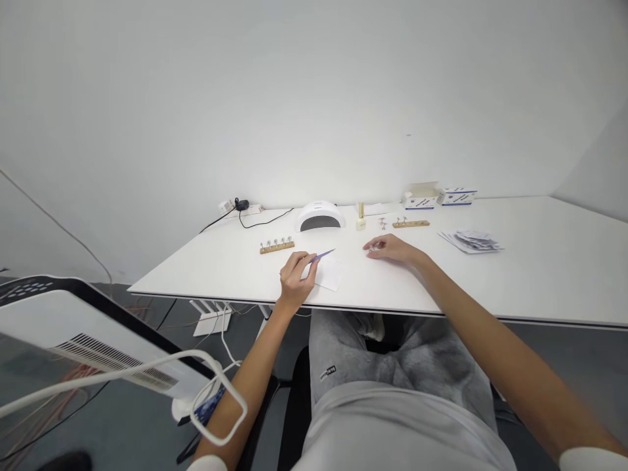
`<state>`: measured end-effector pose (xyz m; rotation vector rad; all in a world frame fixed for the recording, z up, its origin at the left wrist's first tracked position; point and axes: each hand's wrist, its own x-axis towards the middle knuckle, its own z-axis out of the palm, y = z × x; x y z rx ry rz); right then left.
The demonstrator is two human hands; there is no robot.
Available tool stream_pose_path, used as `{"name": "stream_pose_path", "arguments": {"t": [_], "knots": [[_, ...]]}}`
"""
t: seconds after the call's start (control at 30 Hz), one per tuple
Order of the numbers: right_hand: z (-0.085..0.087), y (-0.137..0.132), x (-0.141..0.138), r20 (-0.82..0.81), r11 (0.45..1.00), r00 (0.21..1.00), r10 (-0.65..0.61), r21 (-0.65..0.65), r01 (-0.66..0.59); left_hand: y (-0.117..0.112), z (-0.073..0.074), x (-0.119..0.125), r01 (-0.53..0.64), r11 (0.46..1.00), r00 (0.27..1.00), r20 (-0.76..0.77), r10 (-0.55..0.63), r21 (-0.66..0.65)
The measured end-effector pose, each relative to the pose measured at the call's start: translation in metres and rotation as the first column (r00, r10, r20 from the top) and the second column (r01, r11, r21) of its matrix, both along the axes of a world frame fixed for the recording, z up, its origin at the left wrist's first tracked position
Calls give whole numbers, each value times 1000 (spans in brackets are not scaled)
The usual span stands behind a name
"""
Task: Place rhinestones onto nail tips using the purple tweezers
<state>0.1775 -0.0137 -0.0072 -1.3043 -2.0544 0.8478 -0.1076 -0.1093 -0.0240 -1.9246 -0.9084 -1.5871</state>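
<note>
The person's left hand pinches a slim purple pointed tool between thumb and fingers, its dark tip slanting up to the right over the white table. A paper sheet lies just beside that hand. The right hand rests low at the tabletop, fingers curled about a small shiny piece; whether they grip it, one cannot tell. Beyond the left hand sits a wooden strip bearing small metal stands, with a white nail lamp farther back. Past the right hand stand a polish bottle and a second wooden strip; a stack of papers lies farther right.
</note>
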Motion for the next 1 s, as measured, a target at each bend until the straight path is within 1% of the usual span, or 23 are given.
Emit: {"name": "stream_pose_path", "arguments": {"t": [0.1,0.2,0.3,0.4,0.5,0.57,0.67,0.73,0.9,1.0], "knots": [[-8,7,-1,-30,1000,999,-21,3,21,0,1,1,7,1000,1000,0,-7,4],[-13,11,-1,-42,999,998,-42,10,42,0,0,1,12,1000,1000,-2,-12,-5],[-12,10,0,-75,997,994,-74,24,76,0,-1,1,25,1000,1000,-5,-25,-9],[-6,1,-4,-158,995,984,-88,29,93,1,-1,0,35,999,999,-10,-35,-10],[0,-11,-15,-295,999,955,-33,10,37,1,0,2,33,999,999,-12,-34,-23],[2,-17,-25,-382,1000,924,21,19,-15,-1,2,6,21,997,1000,13,-21,-77],[0,-24,-41,-448,995,889,93,60,-73,-3,3,16,10,984,997,75,3,-177],[-2,-26,-49,-472,992,873,124,80,-98,-4,2,22,-1,982,998,61,13,-191],[-4,-33,-57,-515,993,850,111,99,-69,-4,-4,26,-67,980,998,-11,66,-189],[-4,-36,-60,-503,990,858,107,132,-46,-4,-5,26,-103,974,990,-119,80,-200]]}}
